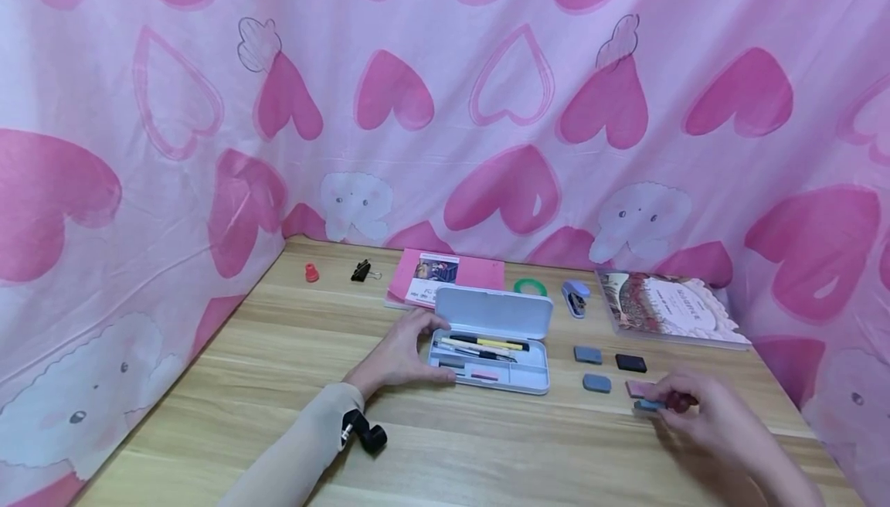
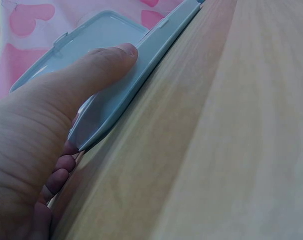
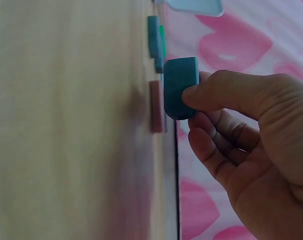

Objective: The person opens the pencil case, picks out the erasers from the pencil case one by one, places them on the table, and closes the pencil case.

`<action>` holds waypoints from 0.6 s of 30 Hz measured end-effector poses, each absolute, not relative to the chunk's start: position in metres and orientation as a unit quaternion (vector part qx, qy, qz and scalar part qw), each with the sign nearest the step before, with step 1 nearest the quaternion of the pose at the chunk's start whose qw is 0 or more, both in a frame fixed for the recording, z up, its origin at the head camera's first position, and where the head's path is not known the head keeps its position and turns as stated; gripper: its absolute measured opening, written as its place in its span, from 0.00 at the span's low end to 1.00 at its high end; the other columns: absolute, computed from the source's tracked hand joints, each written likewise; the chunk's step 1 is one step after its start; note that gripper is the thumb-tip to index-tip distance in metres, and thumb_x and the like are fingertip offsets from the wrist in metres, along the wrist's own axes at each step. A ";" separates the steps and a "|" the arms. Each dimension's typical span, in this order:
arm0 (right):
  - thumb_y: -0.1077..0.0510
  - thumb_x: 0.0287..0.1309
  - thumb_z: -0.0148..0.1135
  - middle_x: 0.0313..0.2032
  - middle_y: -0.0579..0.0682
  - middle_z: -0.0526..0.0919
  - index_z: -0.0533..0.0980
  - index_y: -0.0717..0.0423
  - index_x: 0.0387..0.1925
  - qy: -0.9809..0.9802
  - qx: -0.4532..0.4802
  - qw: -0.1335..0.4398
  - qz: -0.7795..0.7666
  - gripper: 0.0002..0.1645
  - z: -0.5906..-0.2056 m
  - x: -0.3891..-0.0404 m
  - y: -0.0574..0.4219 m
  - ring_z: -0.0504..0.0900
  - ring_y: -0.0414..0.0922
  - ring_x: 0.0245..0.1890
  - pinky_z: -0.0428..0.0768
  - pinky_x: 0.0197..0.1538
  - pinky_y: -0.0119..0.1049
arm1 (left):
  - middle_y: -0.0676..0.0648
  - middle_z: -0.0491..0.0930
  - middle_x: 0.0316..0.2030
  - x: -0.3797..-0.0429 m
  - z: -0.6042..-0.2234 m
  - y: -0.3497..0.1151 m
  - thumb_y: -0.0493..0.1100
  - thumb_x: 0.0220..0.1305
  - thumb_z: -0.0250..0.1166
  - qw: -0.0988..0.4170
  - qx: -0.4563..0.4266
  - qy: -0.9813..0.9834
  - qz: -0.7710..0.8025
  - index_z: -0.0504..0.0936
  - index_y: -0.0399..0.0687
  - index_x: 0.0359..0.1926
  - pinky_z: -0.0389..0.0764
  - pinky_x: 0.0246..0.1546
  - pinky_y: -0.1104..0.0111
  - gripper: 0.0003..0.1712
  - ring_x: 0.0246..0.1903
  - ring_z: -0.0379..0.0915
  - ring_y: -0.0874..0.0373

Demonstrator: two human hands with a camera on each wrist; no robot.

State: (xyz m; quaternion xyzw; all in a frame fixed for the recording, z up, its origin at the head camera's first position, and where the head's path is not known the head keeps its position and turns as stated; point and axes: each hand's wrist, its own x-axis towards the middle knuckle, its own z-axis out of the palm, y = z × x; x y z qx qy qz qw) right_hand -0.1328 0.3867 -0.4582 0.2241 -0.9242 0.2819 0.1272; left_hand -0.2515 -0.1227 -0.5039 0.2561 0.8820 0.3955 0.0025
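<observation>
A pale blue pencil case (image 1: 495, 314) lies with its lid up, holding several pens and pencils (image 1: 487, 345) and a small pink piece (image 1: 484, 375). My left hand (image 1: 396, 352) grips its left end; in the left wrist view the thumb (image 2: 109, 65) presses the front wall of the case. My right hand (image 1: 716, 410) pinches a blue-green eraser (image 3: 180, 87) between thumb and fingers, close over the table at the right. Right by it lies a pink eraser (image 1: 636, 389). Two grey-blue erasers (image 1: 587, 355) and a black eraser (image 1: 630, 363) lie just behind.
Along the back stand a red pawn-shaped piece (image 1: 311, 273), a black binder clip (image 1: 361, 270), a pink booklet (image 1: 480, 271), a green tape ring (image 1: 531, 287), a purple stapler (image 1: 575, 298) and a book (image 1: 670, 310). A heart-patterned curtain (image 1: 507, 105) borders the wooden table (image 1: 445, 453).
</observation>
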 end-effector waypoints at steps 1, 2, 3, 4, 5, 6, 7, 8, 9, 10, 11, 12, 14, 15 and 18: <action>0.76 0.44 0.85 0.36 0.33 0.86 0.89 0.40 0.38 -0.926 0.223 0.120 0.280 0.28 -0.460 -0.132 0.388 0.78 0.29 0.33 0.79 0.34 0.27 | 0.57 0.79 0.64 -0.252 -0.504 -0.123 0.77 0.41 0.87 0.002 0.257 0.881 0.396 0.83 0.61 0.66 0.75 0.73 0.48 0.54 0.63 0.73 0.56; 0.76 0.45 0.84 0.35 0.33 0.85 0.88 0.39 0.37 -0.927 0.226 0.114 0.278 0.29 -0.462 -0.131 0.389 0.78 0.28 0.34 0.79 0.33 0.27 | 0.56 0.79 0.64 -0.252 -0.504 -0.123 0.77 0.41 0.87 0.001 0.259 0.881 0.396 0.83 0.61 0.66 0.75 0.73 0.47 0.54 0.63 0.73 0.56; 0.75 0.45 0.84 0.36 0.33 0.85 0.88 0.39 0.38 -0.926 0.229 0.107 0.279 0.28 -0.463 -0.131 0.390 0.78 0.29 0.34 0.79 0.33 0.28 | 0.56 0.79 0.64 -0.252 -0.504 -0.124 0.77 0.41 0.87 0.000 0.260 0.881 0.395 0.83 0.61 0.67 0.75 0.73 0.48 0.54 0.63 0.73 0.56; 0.75 0.46 0.85 0.36 0.33 0.84 0.87 0.39 0.37 -0.927 0.232 0.097 0.278 0.28 -0.464 -0.130 0.391 0.77 0.29 0.34 0.79 0.33 0.28 | 0.56 0.79 0.63 -0.252 -0.504 -0.124 0.77 0.41 0.87 -0.001 0.262 0.881 0.394 0.83 0.60 0.67 0.75 0.73 0.48 0.54 0.63 0.73 0.56; 0.73 0.46 0.85 0.36 0.33 0.83 0.87 0.38 0.37 -0.928 0.236 0.085 0.276 0.27 -0.464 -0.130 0.391 0.77 0.29 0.34 0.79 0.33 0.29 | 0.56 0.79 0.63 -0.252 -0.504 -0.124 0.77 0.41 0.87 -0.001 0.263 0.881 0.393 0.83 0.60 0.67 0.75 0.72 0.48 0.54 0.63 0.73 0.56; 0.72 0.48 0.85 0.35 0.32 0.83 0.87 0.38 0.37 -0.929 0.238 0.071 0.274 0.26 -0.464 -0.130 0.392 0.77 0.29 0.34 0.78 0.33 0.29 | 0.57 0.79 0.63 -0.252 -0.504 -0.124 0.77 0.41 0.87 -0.002 0.263 0.882 0.391 0.83 0.60 0.67 0.75 0.72 0.49 0.54 0.63 0.73 0.56; 0.71 0.49 0.85 0.35 0.32 0.82 0.86 0.38 0.36 -0.930 0.240 0.057 0.272 0.25 -0.463 -0.131 0.393 0.76 0.29 0.34 0.78 0.32 0.29 | 0.57 0.79 0.63 -0.252 -0.503 -0.124 0.77 0.41 0.87 -0.001 0.263 0.883 0.390 0.83 0.60 0.67 0.75 0.72 0.50 0.54 0.62 0.73 0.56; 0.70 0.50 0.85 0.35 0.31 0.81 0.86 0.38 0.36 -0.931 0.243 0.047 0.270 0.24 -0.462 -0.131 0.393 0.76 0.29 0.33 0.78 0.32 0.30 | 0.57 0.79 0.63 -0.252 -0.503 -0.124 0.77 0.40 0.87 -0.001 0.263 0.883 0.388 0.83 0.60 0.67 0.75 0.72 0.50 0.55 0.62 0.73 0.57; 0.69 0.50 0.86 0.35 0.31 0.81 0.86 0.38 0.35 -0.932 0.242 0.036 0.267 0.23 -0.462 -0.131 0.394 0.76 0.29 0.33 0.77 0.32 0.30 | 0.57 0.79 0.63 -0.252 -0.503 -0.124 0.77 0.40 0.87 -0.001 0.263 0.883 0.388 0.83 0.60 0.67 0.75 0.72 0.50 0.55 0.62 0.73 0.57; 0.68 0.51 0.86 0.35 0.30 0.81 0.86 0.38 0.35 -0.933 0.243 0.030 0.262 0.22 -0.461 -0.132 0.394 0.75 0.28 0.33 0.77 0.32 0.30 | 0.57 0.79 0.63 -0.252 -0.503 -0.124 0.77 0.40 0.87 -0.001 0.263 0.883 0.388 0.83 0.60 0.67 0.75 0.72 0.50 0.55 0.62 0.73 0.57; 0.68 0.52 0.86 0.35 0.30 0.81 0.86 0.38 0.35 -0.934 0.243 0.023 0.259 0.21 -0.460 -0.132 0.394 0.75 0.28 0.33 0.77 0.32 0.29 | 0.57 0.79 0.63 -0.252 -0.503 -0.124 0.78 0.40 0.87 -0.001 0.263 0.883 0.388 0.83 0.61 0.67 0.75 0.72 0.50 0.55 0.63 0.73 0.56; 0.67 0.53 0.86 0.35 0.30 0.81 0.86 0.38 0.35 -0.935 0.242 0.019 0.259 0.21 -0.459 -0.132 0.393 0.75 0.27 0.33 0.77 0.32 0.29 | 0.57 0.79 0.63 -0.252 -0.504 -0.124 0.77 0.41 0.87 0.000 0.264 0.883 0.388 0.82 0.61 0.67 0.75 0.72 0.49 0.55 0.63 0.73 0.57; 0.67 0.54 0.86 0.34 0.30 0.82 0.86 0.39 0.35 -0.933 0.244 0.023 0.262 0.20 -0.457 -0.134 0.391 0.75 0.27 0.33 0.78 0.31 0.29 | 0.57 0.79 0.64 -0.252 -0.504 -0.123 0.78 0.41 0.87 0.000 0.263 0.883 0.389 0.82 0.61 0.67 0.75 0.72 0.48 0.55 0.63 0.73 0.56; 0.66 0.55 0.85 0.34 0.30 0.82 0.86 0.39 0.36 -0.933 0.243 0.023 0.265 0.19 -0.456 -0.134 0.389 0.75 0.27 0.33 0.78 0.32 0.29 | 0.57 0.79 0.64 -0.253 -0.504 -0.123 0.78 0.41 0.87 0.001 0.262 0.883 0.390 0.82 0.62 0.67 0.75 0.72 0.48 0.55 0.63 0.73 0.56; 0.66 0.58 0.84 0.35 0.32 0.85 0.88 0.41 0.38 -0.926 0.244 0.040 0.284 0.17 -0.452 -0.137 0.382 0.78 0.28 0.34 0.80 0.33 0.29 | 0.58 0.78 0.64 -0.253 -0.506 -0.123 0.78 0.41 0.87 0.006 0.255 0.884 0.392 0.82 0.63 0.67 0.75 0.72 0.48 0.54 0.63 0.73 0.57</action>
